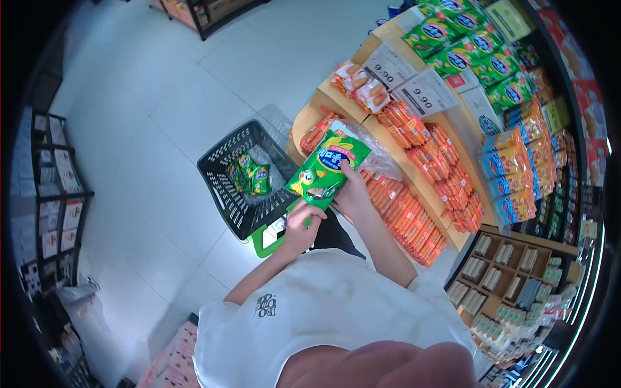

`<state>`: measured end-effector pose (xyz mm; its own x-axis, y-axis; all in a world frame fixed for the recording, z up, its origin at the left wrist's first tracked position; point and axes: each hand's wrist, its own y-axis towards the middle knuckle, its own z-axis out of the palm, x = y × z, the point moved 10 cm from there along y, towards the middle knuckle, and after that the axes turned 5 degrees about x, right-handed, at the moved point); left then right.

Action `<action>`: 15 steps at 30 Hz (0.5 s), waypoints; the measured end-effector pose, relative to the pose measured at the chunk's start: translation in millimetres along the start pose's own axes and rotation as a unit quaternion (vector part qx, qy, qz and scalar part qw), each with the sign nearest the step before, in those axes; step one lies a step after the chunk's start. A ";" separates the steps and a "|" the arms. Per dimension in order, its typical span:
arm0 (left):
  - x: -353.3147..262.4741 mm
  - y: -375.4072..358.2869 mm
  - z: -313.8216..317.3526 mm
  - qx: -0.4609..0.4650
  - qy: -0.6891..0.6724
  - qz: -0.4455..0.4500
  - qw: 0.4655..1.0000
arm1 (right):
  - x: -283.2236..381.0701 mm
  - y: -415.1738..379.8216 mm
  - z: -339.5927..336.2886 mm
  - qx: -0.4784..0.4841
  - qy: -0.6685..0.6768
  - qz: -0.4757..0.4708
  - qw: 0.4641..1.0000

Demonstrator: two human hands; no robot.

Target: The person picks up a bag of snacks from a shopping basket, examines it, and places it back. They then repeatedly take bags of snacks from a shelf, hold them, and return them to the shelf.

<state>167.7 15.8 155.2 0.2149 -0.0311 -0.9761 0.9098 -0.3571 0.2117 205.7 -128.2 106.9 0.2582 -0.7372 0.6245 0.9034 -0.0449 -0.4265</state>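
I hold a green snack packet [326, 167] with a blue label and orange sausage pictures in front of me. My left hand [301, 226] grips its lower edge. My right hand [354, 191] grips its right side from behind. The packet hangs just right of a black plastic shopping basket [223, 187] on the floor, which holds several similar green packets [252, 174].
A wooden display stand [310, 116] to the right carries orange sausage packs [414, 194] with price cards [424, 94] reading 9.90. Green and yellow snack bags [479, 52] fill shelves at upper right. Dark racks [52, 194] line the left. White tiled floor lies around the basket.
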 end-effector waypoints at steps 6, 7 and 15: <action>17.9 -6.1 59.2 0.176 0.017 -0.094 0.980 | 99.6 -26.1 -22.0 -0.043 -0.082 -0.160 0.983; 21.6 -5.6 64.3 0.192 0.016 -0.099 0.976 | 128.0 -30.6 -25.1 -0.043 -0.091 -0.193 0.976; 68.9 -7.7 70.6 0.262 0.076 -0.165 0.948 | 405.7 -93.9 -38.7 -0.092 -0.228 -0.537 0.807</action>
<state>150.4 -49.5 82.9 0.0332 0.2836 -0.9584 0.6437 -0.7396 -0.1966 212.3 -449.2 374.9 -0.5024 0.1163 0.8568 0.6348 -0.6231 0.4569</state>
